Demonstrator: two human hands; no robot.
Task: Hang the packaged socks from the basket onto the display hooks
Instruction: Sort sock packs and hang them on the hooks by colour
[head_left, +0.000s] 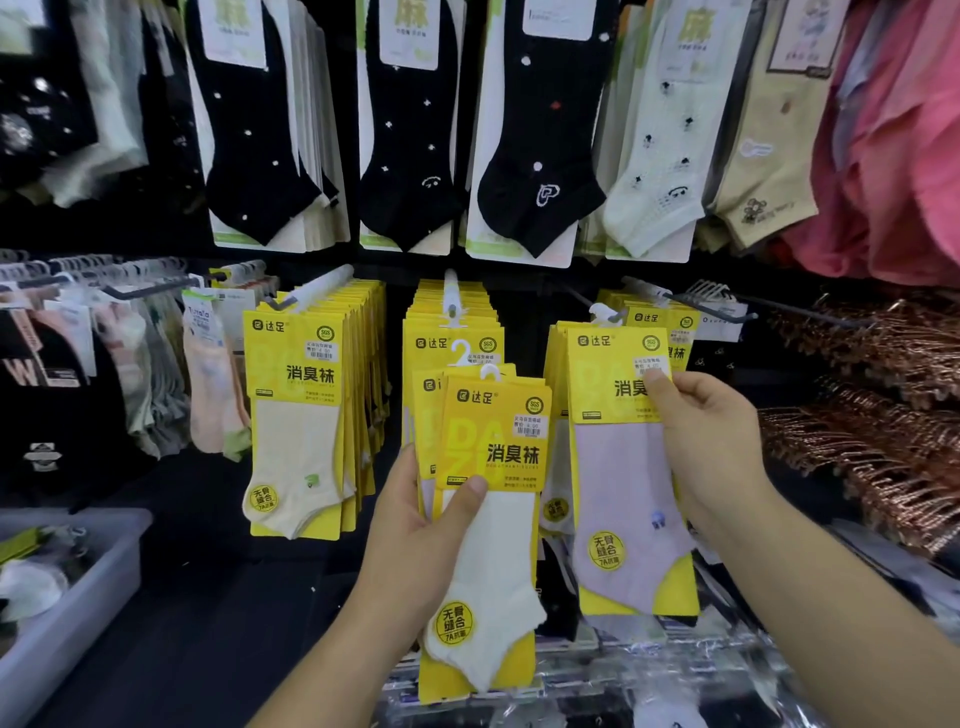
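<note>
the left hand grips a small stack of yellow-carded white sock packs, thumb on the front, before the middle row. the right hand pinches a yellow-carded lilac sock pack by its top corner below the right grey wire hook. i'd level the card and check it hangs fully on before releasing.

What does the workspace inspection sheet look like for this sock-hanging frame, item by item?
Surface: dark display wall with rows of hooks.
Job's things: white-sock packs in hand; purple-sock pack at right hook; middle hook full of yellow packs; grey bin lower left.
Clutter: copper hangers piled at right.
Hands: left hand grips white-sock packs; right hand pinches purple-sock pack.
Cables: nothing seen.
Surroundings: black socks above, pink garments at right.
</note>
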